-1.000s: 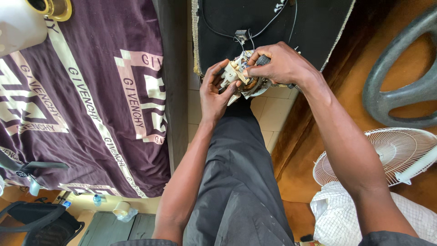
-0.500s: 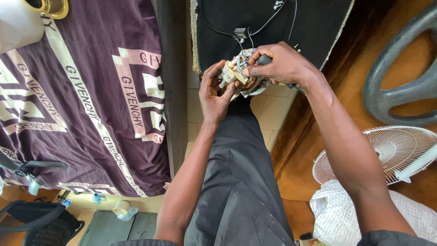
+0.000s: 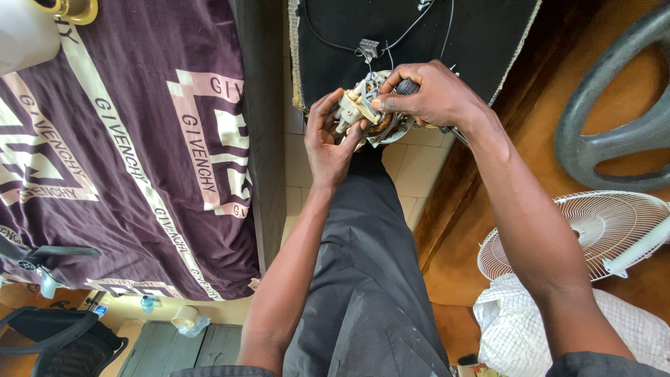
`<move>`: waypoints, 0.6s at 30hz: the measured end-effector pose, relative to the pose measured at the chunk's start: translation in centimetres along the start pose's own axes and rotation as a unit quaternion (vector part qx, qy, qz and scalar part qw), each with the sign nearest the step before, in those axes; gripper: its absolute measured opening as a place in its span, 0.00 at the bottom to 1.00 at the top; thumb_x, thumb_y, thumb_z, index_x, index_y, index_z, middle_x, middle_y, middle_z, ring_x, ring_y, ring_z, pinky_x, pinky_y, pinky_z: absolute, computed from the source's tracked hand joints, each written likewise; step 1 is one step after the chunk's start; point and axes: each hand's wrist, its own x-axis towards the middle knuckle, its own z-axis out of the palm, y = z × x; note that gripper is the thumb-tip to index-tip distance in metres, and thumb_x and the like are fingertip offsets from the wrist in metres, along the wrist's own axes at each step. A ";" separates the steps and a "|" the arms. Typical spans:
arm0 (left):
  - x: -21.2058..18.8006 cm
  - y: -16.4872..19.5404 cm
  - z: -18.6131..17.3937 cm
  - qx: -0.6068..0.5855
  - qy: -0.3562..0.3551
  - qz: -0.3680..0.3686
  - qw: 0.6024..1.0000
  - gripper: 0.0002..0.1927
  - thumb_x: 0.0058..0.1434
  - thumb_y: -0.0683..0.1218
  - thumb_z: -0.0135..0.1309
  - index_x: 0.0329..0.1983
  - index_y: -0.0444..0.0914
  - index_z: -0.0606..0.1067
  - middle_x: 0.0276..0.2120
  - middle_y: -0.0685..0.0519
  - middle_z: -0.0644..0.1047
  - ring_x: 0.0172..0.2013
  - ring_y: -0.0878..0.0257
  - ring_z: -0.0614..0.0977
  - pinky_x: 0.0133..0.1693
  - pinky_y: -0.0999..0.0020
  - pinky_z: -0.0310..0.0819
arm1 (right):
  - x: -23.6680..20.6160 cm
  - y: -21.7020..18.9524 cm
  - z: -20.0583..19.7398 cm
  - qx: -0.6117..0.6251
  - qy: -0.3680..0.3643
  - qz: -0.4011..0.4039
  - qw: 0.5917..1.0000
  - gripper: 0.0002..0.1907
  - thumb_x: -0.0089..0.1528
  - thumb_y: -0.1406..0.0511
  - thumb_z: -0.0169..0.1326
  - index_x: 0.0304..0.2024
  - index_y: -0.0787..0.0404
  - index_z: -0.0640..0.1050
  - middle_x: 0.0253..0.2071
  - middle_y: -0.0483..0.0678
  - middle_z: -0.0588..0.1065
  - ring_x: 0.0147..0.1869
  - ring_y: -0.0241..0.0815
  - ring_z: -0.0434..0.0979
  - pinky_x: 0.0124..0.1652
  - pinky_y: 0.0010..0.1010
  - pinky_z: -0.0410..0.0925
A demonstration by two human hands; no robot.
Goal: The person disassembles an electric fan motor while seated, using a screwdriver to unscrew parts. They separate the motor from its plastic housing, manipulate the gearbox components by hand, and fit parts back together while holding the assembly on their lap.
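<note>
Cream-coloured fan motor sits clasped between left hand and right hand.

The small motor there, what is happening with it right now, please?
A person holds a small electric motor with both hands above their lap. The left hand cradles it from the side, and the right hand grips a dark tool handle pressed against it. Thin wires run from the motor up across a black mat. A white fan grille lies on the floor at right, and a purple patterned bedspread is at left.
</note>
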 end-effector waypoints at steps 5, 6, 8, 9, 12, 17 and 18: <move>0.1 0.4 0.0 -0.008 0.007 -0.004 1.000 0.32 0.63 0.32 0.63 0.68 0.34 0.65 0.64 0.49 0.70 0.62 0.60 0.77 0.63 0.65 0.78 | -0.2 0.0 0.0 0.034 0.009 0.002 0.999 0.16 0.60 0.56 0.66 0.42 0.59 0.83 0.20 0.41 0.72 0.19 0.28 0.67 0.20 0.25 0.61; 0.2 0.4 0.0 -0.009 0.009 -0.009 1.000 0.32 0.63 0.32 0.63 0.68 0.34 0.65 0.64 0.49 0.70 0.61 0.60 0.78 0.62 0.65 0.79 | -0.2 0.1 0.0 0.039 0.013 0.002 0.999 0.15 0.59 0.56 0.66 0.42 0.59 0.83 0.20 0.40 0.72 0.19 0.28 0.67 0.20 0.24 0.61; 0.1 0.5 0.1 -0.005 0.012 -0.009 1.000 0.31 0.63 0.32 0.63 0.68 0.34 0.66 0.63 0.48 0.71 0.60 0.60 0.78 0.61 0.65 0.80 | -0.5 0.6 -0.1 0.055 0.035 -0.006 0.998 0.14 0.61 0.57 0.64 0.43 0.59 0.82 0.20 0.41 0.72 0.19 0.28 0.68 0.20 0.24 0.61; 0.1 0.6 0.2 0.000 0.014 -0.002 1.000 0.31 0.63 0.32 0.63 0.68 0.34 0.66 0.63 0.48 0.71 0.60 0.60 0.78 0.61 0.65 0.80 | -0.6 0.9 -0.1 0.062 0.046 -0.011 0.997 0.14 0.62 0.57 0.63 0.44 0.59 0.82 0.20 0.41 0.72 0.19 0.28 0.68 0.20 0.24 0.60; 0.0 0.9 0.4 0.008 0.027 -0.005 1.000 0.31 0.63 0.32 0.63 0.68 0.34 0.66 0.62 0.48 0.72 0.60 0.61 0.79 0.60 0.66 0.81 | -1.1 2.2 -0.1 0.094 0.074 -0.007 0.993 0.13 0.63 0.59 0.64 0.44 0.60 0.82 0.21 0.42 0.72 0.21 0.28 0.68 0.22 0.23 0.61; 0.1 1.4 0.6 0.021 0.043 -0.004 0.999 0.30 0.62 0.32 0.63 0.67 0.34 0.66 0.61 0.50 0.71 0.59 0.61 0.79 0.57 0.67 0.82 | -2.0 4.1 1.8 0.086 0.109 0.015 0.990 0.13 0.60 0.63 0.66 0.45 0.61 0.81 0.23 0.41 0.75 0.21 0.27 0.69 0.22 0.23 0.63; 0.1 1.5 0.6 0.026 0.043 0.000 0.999 0.30 0.62 0.32 0.63 0.67 0.34 0.66 0.62 0.50 0.70 0.59 0.61 0.78 0.57 0.67 0.82 | -2.1 4.4 2.4 0.090 0.112 0.022 0.989 0.14 0.59 0.64 0.66 0.46 0.60 0.80 0.23 0.40 0.75 0.21 0.27 0.70 0.22 0.23 0.64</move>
